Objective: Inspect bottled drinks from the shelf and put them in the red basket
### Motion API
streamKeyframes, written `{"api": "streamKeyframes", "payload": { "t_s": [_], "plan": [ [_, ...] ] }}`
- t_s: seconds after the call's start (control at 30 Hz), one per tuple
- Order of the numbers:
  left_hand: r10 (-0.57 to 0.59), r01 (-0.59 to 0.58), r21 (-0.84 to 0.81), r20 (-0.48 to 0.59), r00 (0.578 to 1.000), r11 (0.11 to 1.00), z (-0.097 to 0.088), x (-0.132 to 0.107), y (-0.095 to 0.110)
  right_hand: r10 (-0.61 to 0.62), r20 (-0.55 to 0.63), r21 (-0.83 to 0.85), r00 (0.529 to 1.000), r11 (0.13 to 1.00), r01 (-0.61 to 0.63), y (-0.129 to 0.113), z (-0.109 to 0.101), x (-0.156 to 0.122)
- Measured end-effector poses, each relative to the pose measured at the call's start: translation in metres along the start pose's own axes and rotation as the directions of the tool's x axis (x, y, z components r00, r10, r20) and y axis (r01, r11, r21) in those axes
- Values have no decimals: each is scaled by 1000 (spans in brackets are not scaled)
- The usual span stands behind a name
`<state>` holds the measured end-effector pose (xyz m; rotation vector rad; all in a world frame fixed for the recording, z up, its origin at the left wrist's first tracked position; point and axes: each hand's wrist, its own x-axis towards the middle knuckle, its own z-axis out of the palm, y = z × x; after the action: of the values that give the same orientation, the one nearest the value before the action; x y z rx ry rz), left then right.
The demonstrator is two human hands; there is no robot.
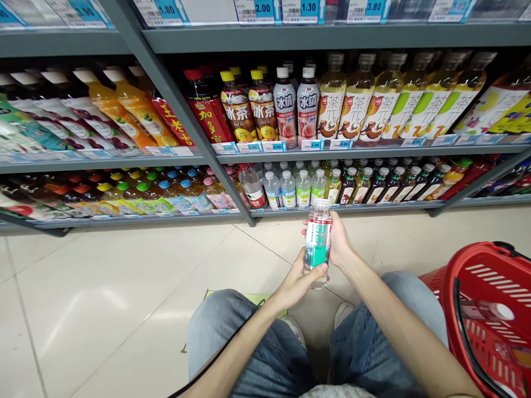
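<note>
The person's left hand (pixel 296 279) and right hand (pixel 339 240) held a clear bottle (pixel 318 243) upright between them, the left thumb pressed across its lower front and the right hand wrapped around its far side. It was in the air before the front edge of the bottom shelf (pixel 373 207); its label, banded red at the top, read "SO DA" in green letters.

On the middle shelf (pixel 373 155), right of the slanting upright, stood red packs (pixel 207 119) marked 加多, yellow-capped bottles (pixel 237 110) reading 冰茶, and, nearer the right end, tall bottles (pixel 360 110) lettered 茶π. Price cards (pixel 251 11) along the top shelf's front edge showed 1.80, 2.00, 1.30 and 3.80. A red basket (pixel 468 257) stood by the right knee.
</note>
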<state>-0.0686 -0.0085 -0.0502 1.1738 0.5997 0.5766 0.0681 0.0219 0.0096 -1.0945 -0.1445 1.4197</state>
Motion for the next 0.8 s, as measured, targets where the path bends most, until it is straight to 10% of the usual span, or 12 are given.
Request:
{"api": "streamKeyframes", "payload": {
  "t_s": [0.27, 0.57, 0.8],
  "plan": [
    [75, -54, 192, -103, 992, 980, -1, 1, -8, 18, -24, -18, 1000, 1000, -18, -2, 2, -3],
    [-211, 280, -189, 318, 924, 941, -4, -10, 13, 208, 300, 11, 931, 975, -221, -5, 0, -19],
    [-212, 214, -69, 26, 977, 975, 9, -4, 4, 46, 75, -62, 996, 997, -42, -3, -2, -10]
  ]
}}
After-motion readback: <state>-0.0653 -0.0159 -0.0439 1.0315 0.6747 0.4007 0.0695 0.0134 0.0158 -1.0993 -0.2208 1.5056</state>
